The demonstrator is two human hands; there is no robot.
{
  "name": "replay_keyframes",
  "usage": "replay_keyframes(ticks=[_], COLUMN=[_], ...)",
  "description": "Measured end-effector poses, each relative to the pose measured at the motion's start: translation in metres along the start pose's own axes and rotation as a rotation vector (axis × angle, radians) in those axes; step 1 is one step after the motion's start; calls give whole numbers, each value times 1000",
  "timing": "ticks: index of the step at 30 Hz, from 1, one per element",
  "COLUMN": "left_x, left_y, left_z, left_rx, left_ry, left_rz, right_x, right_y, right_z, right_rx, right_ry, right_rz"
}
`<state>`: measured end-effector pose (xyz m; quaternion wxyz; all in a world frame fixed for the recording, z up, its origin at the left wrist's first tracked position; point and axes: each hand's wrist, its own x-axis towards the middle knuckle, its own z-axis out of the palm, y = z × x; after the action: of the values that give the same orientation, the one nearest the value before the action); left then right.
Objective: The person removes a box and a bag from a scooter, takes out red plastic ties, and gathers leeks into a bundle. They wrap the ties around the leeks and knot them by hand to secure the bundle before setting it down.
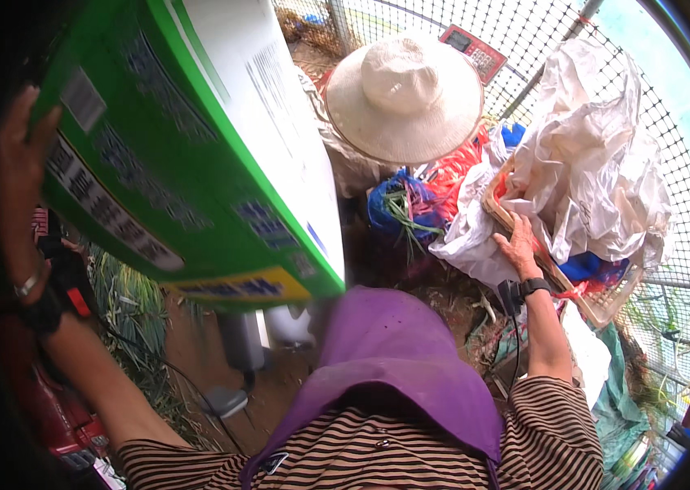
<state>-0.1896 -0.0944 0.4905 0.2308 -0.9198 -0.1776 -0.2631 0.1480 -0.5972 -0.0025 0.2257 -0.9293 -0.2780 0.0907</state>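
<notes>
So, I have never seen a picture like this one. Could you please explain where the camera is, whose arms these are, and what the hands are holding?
The camera sits on a person's head and looks down, so the round, bent edges come from its wide lens. The two arms in striped sleeves belong to that person. The left hand is raised against the edge of a big green and white box, holding it up. The right hand grips the rim of a woven basket filled with crumpled white sheeting. Both wrists wear dark bands. Ahead, another person in a pale sun hat bends down. Wire mesh fencing stands behind, and green stalks lie on the ground.
</notes>
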Motion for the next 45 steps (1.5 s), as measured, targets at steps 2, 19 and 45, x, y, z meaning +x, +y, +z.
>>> replay_keyframes(ticks=[2, 19, 45], left_x=[-36, -358, -618], left_y=[49, 343, 545], left_z=[-22, 89, 219], left_rx=[-2, -757, -826], left_ry=[-168, -550, -669], left_rz=[4, 101, -581], right_x=[-26, -225, -182], right_y=[-14, -20, -78], right_z=[-8, 17, 324], right_rx=[49, 413, -1], right_ry=[-28, -338, -1227], right_rz=[-20, 97, -464])
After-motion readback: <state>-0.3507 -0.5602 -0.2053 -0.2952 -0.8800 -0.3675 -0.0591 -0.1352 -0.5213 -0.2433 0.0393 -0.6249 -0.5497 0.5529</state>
